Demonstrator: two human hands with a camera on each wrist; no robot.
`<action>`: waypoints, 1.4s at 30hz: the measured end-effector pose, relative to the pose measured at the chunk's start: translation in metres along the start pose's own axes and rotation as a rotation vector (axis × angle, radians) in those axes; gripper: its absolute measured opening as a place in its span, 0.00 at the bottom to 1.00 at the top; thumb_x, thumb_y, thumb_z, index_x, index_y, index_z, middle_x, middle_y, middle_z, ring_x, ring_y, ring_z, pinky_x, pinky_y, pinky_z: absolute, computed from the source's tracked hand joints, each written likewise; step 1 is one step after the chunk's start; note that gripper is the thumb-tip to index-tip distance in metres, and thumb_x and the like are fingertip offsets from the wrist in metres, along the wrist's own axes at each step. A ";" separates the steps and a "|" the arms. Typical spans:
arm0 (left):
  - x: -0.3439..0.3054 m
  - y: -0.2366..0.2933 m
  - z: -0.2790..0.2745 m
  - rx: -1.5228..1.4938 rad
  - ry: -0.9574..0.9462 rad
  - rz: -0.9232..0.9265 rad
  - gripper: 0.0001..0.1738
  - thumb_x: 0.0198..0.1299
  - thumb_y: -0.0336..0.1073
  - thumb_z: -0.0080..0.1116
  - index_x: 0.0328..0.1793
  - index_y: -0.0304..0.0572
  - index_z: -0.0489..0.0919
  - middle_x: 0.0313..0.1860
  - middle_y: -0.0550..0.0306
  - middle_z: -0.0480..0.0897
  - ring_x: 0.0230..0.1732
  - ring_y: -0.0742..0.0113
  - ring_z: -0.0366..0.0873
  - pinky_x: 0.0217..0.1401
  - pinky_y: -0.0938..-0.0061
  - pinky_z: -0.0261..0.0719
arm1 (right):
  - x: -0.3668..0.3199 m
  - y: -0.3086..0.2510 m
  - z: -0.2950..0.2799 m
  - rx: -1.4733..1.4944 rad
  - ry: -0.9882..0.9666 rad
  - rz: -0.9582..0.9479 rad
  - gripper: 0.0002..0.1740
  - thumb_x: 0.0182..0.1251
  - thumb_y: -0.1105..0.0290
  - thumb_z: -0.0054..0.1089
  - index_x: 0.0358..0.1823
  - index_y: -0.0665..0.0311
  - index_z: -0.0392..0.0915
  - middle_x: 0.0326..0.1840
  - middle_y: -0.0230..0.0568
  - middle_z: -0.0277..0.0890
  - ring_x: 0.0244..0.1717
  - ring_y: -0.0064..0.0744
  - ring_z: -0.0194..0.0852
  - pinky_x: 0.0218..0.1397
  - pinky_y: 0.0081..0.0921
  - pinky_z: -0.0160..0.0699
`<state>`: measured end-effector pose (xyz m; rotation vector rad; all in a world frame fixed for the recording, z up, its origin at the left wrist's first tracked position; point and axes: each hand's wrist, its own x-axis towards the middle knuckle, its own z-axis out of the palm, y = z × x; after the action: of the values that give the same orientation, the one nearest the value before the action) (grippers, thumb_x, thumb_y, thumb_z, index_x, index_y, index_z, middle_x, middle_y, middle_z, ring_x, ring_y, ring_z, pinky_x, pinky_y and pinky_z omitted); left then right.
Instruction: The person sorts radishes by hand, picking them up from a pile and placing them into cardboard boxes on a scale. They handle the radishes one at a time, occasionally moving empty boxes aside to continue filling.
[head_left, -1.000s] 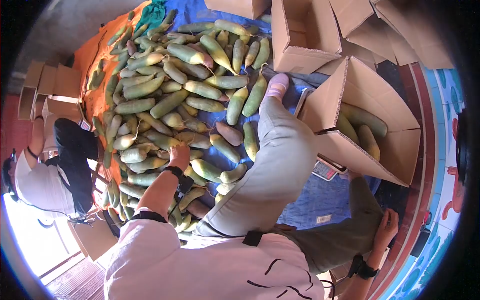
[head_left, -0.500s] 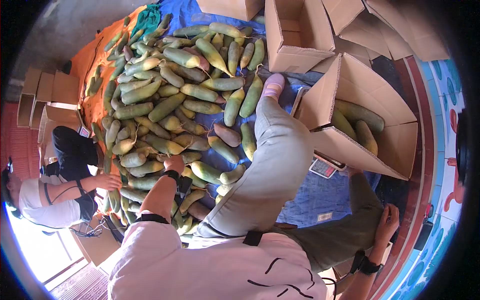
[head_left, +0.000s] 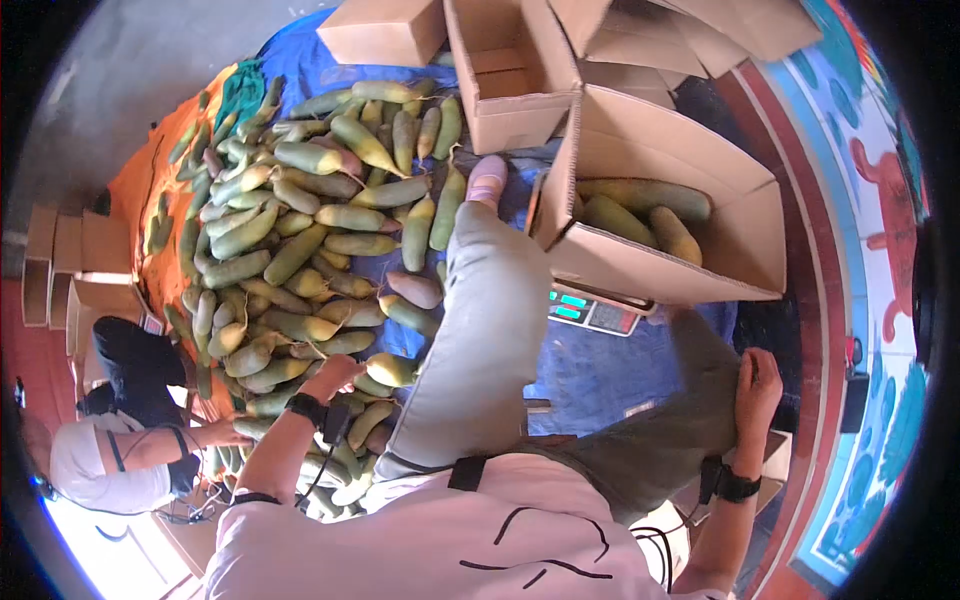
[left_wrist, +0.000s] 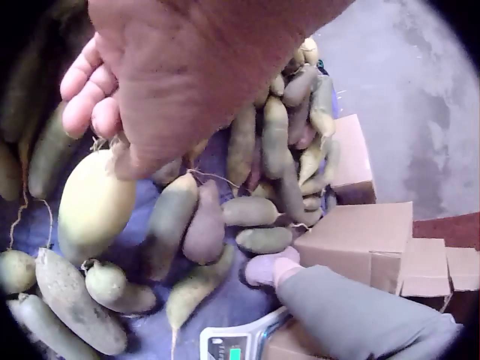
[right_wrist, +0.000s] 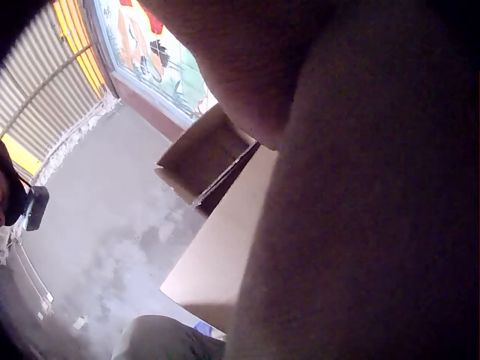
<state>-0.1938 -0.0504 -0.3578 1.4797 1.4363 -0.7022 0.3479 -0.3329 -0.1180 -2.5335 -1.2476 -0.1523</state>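
A big heap of green radishes [head_left: 270,240] lies over blue and orange sheets. At its near edge my left hand [head_left: 335,380] has the fingers bent, with thumb and fingertips at the pale end of a green radish [left_wrist: 97,206], pinching it. That radish looks larger than those behind it in the left wrist view. My right hand [head_left: 760,392] rests by the right knee with loosely curled fingers, holding nothing. In the right wrist view, a dark forearm or hand close to the lens hides most of the scene.
An open cardboard box [head_left: 680,270] with several radishes stands by a digital scale [head_left: 590,312] whose display glows green. Further cardboard boxes [head_left: 515,80] stand at the back. My outstretched leg [head_left: 490,310] crosses the blue sheet [head_left: 590,375]. Another person [head_left: 120,450] sits at the left.
The view has swung right. My left hand has moved down the heap toward me and onto a pale-ended radish. The other person's arm now reaches to the heap. The scale's display shows lit.
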 end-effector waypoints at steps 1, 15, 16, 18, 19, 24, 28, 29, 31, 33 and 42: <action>-0.001 -0.006 -0.005 0.173 0.031 0.324 0.17 0.59 0.42 0.48 0.34 0.35 0.79 0.22 0.50 0.80 0.22 0.61 0.81 0.23 0.70 0.78 | -0.001 0.000 0.000 -0.006 0.010 0.013 0.05 0.60 0.76 0.51 0.35 0.69 0.74 0.32 0.51 0.72 0.34 0.51 0.73 0.37 0.34 0.72; -0.079 0.085 -0.065 -0.880 0.191 0.431 0.12 0.60 0.34 0.49 0.23 0.41 0.71 0.16 0.63 0.68 0.18 0.74 0.65 0.26 0.76 0.67 | -0.009 0.009 0.000 0.071 0.106 -0.001 0.04 0.58 0.75 0.54 0.33 0.68 0.75 0.31 0.48 0.74 0.32 0.49 0.75 0.35 0.34 0.73; -0.083 0.091 -0.071 -0.872 0.189 0.436 0.12 0.60 0.34 0.49 0.23 0.41 0.71 0.16 0.63 0.68 0.18 0.74 0.65 0.26 0.76 0.67 | -0.010 0.009 -0.001 0.069 0.094 0.010 0.04 0.58 0.75 0.54 0.33 0.68 0.75 0.31 0.48 0.74 0.32 0.49 0.74 0.35 0.34 0.73; -0.090 0.105 -0.085 -0.934 0.289 0.559 0.11 0.61 0.33 0.48 0.26 0.40 0.71 0.18 0.62 0.68 0.21 0.71 0.65 0.30 0.75 0.66 | -0.011 0.009 0.001 0.077 0.118 0.000 0.03 0.58 0.75 0.54 0.32 0.67 0.75 0.31 0.48 0.74 0.31 0.49 0.74 0.35 0.34 0.73; -0.103 0.122 -0.092 -0.886 0.342 0.619 0.13 0.60 0.34 0.46 0.22 0.41 0.69 0.18 0.62 0.69 0.24 0.71 0.70 0.30 0.77 0.68 | -0.009 0.009 0.002 0.085 0.142 -0.021 0.03 0.58 0.75 0.55 0.32 0.67 0.75 0.30 0.48 0.74 0.31 0.49 0.74 0.35 0.34 0.73; -0.168 0.197 -0.131 -0.841 0.499 0.892 0.15 0.64 0.34 0.42 0.24 0.37 0.70 0.20 0.61 0.67 0.28 0.69 0.68 0.38 0.75 0.66 | -0.008 0.006 -0.002 0.077 0.147 -0.014 0.03 0.57 0.75 0.55 0.31 0.67 0.75 0.30 0.48 0.74 0.31 0.50 0.73 0.34 0.36 0.73; -0.233 0.260 -0.158 -0.805 0.350 1.165 0.16 0.64 0.37 0.43 0.24 0.40 0.71 0.18 0.61 0.68 0.30 0.68 0.70 0.40 0.75 0.66 | -0.007 0.006 -0.002 0.101 0.148 -0.012 0.03 0.56 0.75 0.55 0.30 0.67 0.74 0.29 0.48 0.74 0.31 0.51 0.73 0.34 0.38 0.72; -0.243 0.274 -0.163 -0.744 0.340 1.260 0.16 0.64 0.37 0.44 0.23 0.40 0.71 0.18 0.61 0.68 0.31 0.68 0.71 0.42 0.74 0.66 | -0.007 0.007 -0.002 0.092 0.160 -0.022 0.03 0.55 0.74 0.55 0.29 0.66 0.75 0.29 0.48 0.74 0.31 0.50 0.73 0.34 0.38 0.72; -0.265 0.313 -0.161 -0.801 0.280 1.397 0.15 0.67 0.39 0.44 0.26 0.43 0.69 0.19 0.62 0.66 0.33 0.65 0.68 0.47 0.70 0.64 | -0.007 0.007 -0.003 0.099 0.166 -0.022 0.03 0.55 0.74 0.56 0.29 0.66 0.75 0.29 0.47 0.74 0.31 0.50 0.73 0.34 0.38 0.72; -0.282 0.352 -0.153 -0.840 0.238 1.496 0.15 0.67 0.37 0.41 0.29 0.39 0.72 0.23 0.60 0.71 0.35 0.65 0.72 0.48 0.69 0.66 | -0.009 0.008 -0.004 0.105 0.170 -0.021 0.03 0.55 0.74 0.56 0.29 0.66 0.75 0.28 0.47 0.74 0.31 0.49 0.74 0.34 0.38 0.72; -0.200 0.445 -0.096 -0.458 0.088 1.332 0.12 0.65 0.37 0.44 0.44 0.37 0.75 0.43 0.48 0.81 0.52 0.65 0.75 0.60 0.68 0.68 | -0.017 0.018 -0.007 0.136 0.183 0.026 0.02 0.55 0.74 0.56 0.29 0.66 0.75 0.29 0.46 0.75 0.30 0.49 0.74 0.33 0.37 0.73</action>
<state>0.1870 -0.0026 -0.0422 1.6714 0.3555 0.4878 0.3516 -0.3583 -0.1196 -2.3599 -1.1158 -0.2776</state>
